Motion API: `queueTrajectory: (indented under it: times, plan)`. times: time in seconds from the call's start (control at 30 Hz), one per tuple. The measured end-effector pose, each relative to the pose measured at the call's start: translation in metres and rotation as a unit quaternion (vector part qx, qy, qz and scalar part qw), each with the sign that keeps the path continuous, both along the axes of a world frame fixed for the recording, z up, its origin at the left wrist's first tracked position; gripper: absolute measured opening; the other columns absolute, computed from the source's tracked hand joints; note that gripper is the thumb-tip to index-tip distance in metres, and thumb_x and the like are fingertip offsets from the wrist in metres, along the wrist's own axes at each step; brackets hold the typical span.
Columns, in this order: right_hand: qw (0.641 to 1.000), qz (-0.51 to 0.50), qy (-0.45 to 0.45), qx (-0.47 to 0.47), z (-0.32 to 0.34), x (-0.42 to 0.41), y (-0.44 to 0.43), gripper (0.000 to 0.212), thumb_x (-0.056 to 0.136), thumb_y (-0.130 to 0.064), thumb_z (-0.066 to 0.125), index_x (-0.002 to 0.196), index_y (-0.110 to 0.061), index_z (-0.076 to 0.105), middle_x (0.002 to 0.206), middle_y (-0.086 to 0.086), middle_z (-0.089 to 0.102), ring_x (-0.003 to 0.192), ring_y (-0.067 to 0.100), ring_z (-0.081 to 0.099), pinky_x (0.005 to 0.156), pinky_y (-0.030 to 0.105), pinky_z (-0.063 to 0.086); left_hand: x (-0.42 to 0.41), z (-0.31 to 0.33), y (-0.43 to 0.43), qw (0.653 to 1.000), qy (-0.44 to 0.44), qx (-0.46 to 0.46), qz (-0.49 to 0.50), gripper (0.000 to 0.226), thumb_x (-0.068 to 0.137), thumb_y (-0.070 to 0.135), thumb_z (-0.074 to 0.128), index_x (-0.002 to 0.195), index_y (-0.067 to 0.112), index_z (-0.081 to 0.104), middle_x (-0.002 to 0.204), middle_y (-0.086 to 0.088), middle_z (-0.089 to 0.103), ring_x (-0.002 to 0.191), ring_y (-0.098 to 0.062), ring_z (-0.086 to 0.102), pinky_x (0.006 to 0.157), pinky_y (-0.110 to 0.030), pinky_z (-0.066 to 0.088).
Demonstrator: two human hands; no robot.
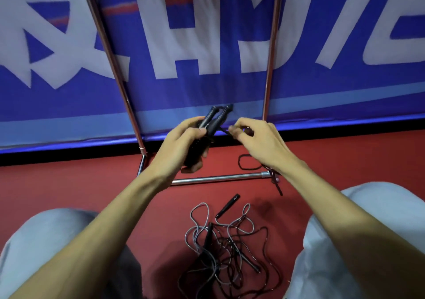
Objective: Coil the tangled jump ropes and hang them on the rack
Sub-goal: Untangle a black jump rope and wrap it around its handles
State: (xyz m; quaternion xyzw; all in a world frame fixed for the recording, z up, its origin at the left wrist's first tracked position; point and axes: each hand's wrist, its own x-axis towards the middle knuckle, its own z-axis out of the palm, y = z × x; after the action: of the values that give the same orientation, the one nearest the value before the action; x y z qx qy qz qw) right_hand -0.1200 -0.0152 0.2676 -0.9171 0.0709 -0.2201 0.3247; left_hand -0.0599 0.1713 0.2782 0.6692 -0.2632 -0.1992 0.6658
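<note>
One rope is in hand and none shows hung; the rack's top rail is out of view, so I judge the task to be early, with this rope mid-coil and more left to sort

Farthest left is a knee (pixel 57 241) in pale grey cloth. Next comes the rack (pixel 110 61), slim chromed tube, its left upright slanting down to a low cross bar (pixel 218 179) on the matte red floor (pixel 69 183). Behind it hangs a blue banner (pixel 207 45) with big white characters.

The left hand (pixel 181 142) grips two black handles (pixel 217 119) side by side, its fingers curled firmly round them. They are ribbed, tapered and rubbery-looking, pointing up toward the banner. A dark bundle under that palm may be rope already gathered, but it is too blurred to tell.

Below, between the knees, lies the tangled heap (pixel 225 252): thin glossy cords, grey and black, looped over one another, with slim stick handles poking out. It all remains to be freed, coiled and hung.

Just right of the held handles, the right hand (pixel 259 142) pinches a thin black cord (pixel 224 131) between thumb and fingertips, its other fingers loosely bent. The cord runs straight from the handles to the pinch.

Under that wrist a loop of cord (pixel 243 163) rests on the floor by the cross bar's right end, probably the same rope's slack
</note>
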Motion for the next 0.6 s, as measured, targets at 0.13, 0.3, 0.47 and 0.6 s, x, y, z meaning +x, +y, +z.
queueTrajectory:
  times: [0.13, 0.3, 0.47, 0.6]
  plan:
    - [0.997, 0.063, 0.019, 0.039, 0.001, -0.004, 0.011, 0.024, 0.094, -0.03, 0.053, 0.072, -0.02, 0.055, 0.054, -0.008, 0.047, 0.053, 0.005, 0.037, 0.059, 0.026, 0.036, 0.007, 0.002, -0.001, 0.995, 0.075, -0.055, 0.037, 0.041, 0.099, 0.028, 0.043, 0.134, 0.047, 0.048, 0.066, -0.01, 0.051, 0.042, -0.017, 0.037, 0.046, -0.019, 0.021]
    - [0.993, 0.04, 0.108, -0.019, 0.002, -0.012, 0.019, 0.019, 0.093, -0.024, 0.047, 0.08, -0.02, 0.061, 0.057, 0.002, 0.055, 0.05, 0.007, 0.043, 0.057, 0.027, 0.037, 0.016, -0.016, -0.006, 0.993, 0.053, 0.011, 0.103, 0.014, 0.097, 0.022, 0.052, 0.097, 0.011, 0.06, 0.069, -0.01, 0.057, 0.036, -0.018, 0.041, 0.043, -0.017, 0.021]
    - [0.97, 0.064, 0.233, 0.014, 0.009, -0.017, 0.016, 0.033, 0.091, -0.025, 0.036, 0.084, -0.03, 0.068, 0.051, 0.002, 0.061, 0.04, 0.002, 0.045, 0.052, 0.022, 0.039, 0.032, -0.028, -0.002, 0.978, -0.093, 0.124, 0.137, 0.017, 0.09, 0.027, 0.065, 0.093, 0.014, 0.055, 0.074, -0.01, 0.063, 0.041, -0.019, 0.048, 0.04, -0.024, 0.034]
    - [0.955, 0.088, 0.278, -0.045, 0.012, -0.02, 0.013, 0.032, 0.092, -0.028, 0.036, 0.084, -0.028, 0.067, 0.047, -0.002, 0.056, 0.051, 0.009, 0.052, 0.063, 0.027, 0.046, 0.032, -0.035, 0.003, 0.874, -0.314, 0.332, 0.165, 0.031, 0.086, 0.042, 0.064, 0.103, 0.023, 0.046, 0.092, 0.002, 0.066, 0.083, -0.029, 0.06, 0.068, -0.038, 0.045]
